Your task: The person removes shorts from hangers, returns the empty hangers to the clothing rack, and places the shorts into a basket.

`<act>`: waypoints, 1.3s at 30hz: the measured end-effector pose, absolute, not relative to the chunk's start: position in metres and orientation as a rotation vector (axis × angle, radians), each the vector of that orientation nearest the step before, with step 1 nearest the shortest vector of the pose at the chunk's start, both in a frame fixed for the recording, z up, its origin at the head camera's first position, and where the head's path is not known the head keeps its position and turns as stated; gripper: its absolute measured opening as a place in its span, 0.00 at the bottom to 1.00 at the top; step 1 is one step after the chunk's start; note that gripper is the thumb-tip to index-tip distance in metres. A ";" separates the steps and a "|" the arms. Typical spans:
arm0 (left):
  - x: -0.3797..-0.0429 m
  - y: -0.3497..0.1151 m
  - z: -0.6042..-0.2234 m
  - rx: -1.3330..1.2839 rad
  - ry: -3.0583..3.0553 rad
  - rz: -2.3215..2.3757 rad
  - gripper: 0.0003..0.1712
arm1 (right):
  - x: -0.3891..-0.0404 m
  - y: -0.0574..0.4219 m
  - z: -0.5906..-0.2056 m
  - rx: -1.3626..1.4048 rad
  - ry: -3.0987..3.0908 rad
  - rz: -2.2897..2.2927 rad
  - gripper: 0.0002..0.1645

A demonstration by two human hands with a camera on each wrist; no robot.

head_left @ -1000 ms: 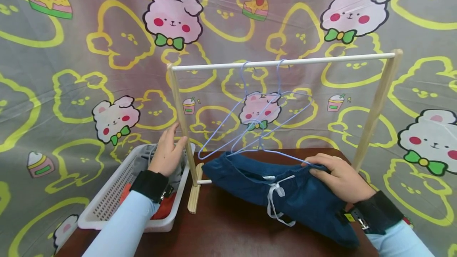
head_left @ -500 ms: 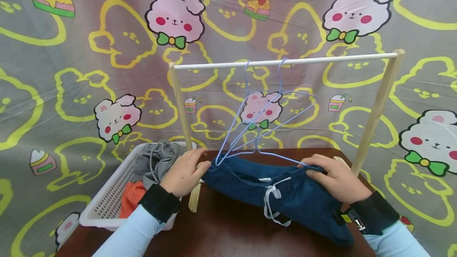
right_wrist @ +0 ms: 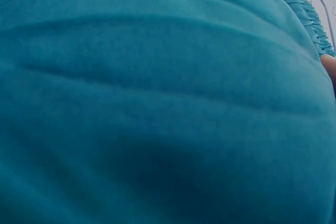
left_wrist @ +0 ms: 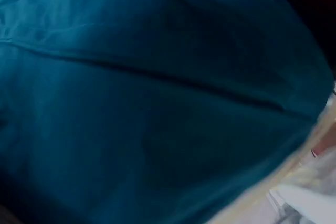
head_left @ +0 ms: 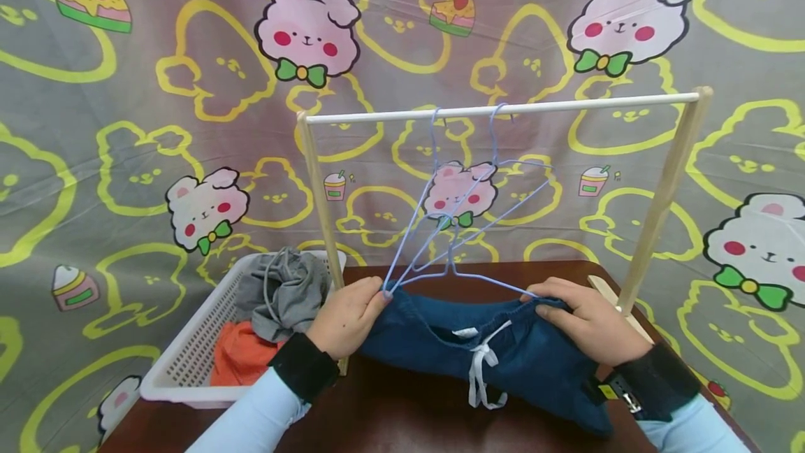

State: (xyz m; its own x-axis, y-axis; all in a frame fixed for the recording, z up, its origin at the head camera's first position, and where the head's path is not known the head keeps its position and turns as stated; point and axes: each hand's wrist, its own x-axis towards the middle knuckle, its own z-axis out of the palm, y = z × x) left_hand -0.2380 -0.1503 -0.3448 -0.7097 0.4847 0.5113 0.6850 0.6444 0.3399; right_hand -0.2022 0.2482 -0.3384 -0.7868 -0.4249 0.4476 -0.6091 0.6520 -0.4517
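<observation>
Dark blue drawstring shorts (head_left: 428,341) with a white drawstring (head_left: 483,362) are stretched between my hands in the head view. A lavender wire hanger (head_left: 490,277) runs along the waistband opening, its hook pointing up. My left hand (head_left: 347,317) pinches the left end of the waistband, where the corner of a rail-hung hanger (head_left: 410,224) also meets its fingertips. At the right end, my right hand (head_left: 594,320) grips the waistband and the hanger's tip between thumb and fingers. Blue fabric of the shorts (left_wrist: 157,129) fills the left wrist view, and likewise the right.
A wooden rack with a white rail (head_left: 377,117) stands behind the shorts. A second lavender hanger (head_left: 528,191) hangs from it. A white basket (head_left: 182,362) at left holds grey clothing (head_left: 289,292) and orange clothing (head_left: 242,355) on the brown table (head_left: 377,418).
My left hand has come from beside the rack's left post down and right to the shorts' waistband, and now pinches it. A rail-hung hanger's left corner has shifted right. My right hand keeps its grip.
</observation>
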 end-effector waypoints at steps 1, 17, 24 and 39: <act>-0.237 -0.148 -0.345 -0.924 -2.478 -0.740 0.16 | -0.202 0.248 -0.338 0.823 -2.570 0.862 0.17; -0.233 -0.133 -0.348 -0.945 -2.488 -0.783 0.17 | -0.199 0.238 -0.345 0.863 -2.569 0.911 0.17; -0.234 -0.140 -0.342 -0.903 -2.474 -0.806 0.17 | -0.200 0.238 -0.343 0.831 -2.508 0.954 0.20; -0.237 -0.158 -0.335 -0.855 -2.396 -0.855 0.20 | -0.197 0.259 -0.345 0.794 -2.435 1.082 0.15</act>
State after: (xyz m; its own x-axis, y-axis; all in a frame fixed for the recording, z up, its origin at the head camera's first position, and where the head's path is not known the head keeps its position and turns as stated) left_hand -0.2373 -0.1580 -0.3350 -0.7049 0.3985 0.5868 0.6800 0.6151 0.3991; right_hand -0.1970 0.2586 -0.3449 -0.7775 -0.3467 0.5246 -0.6218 0.5487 -0.5589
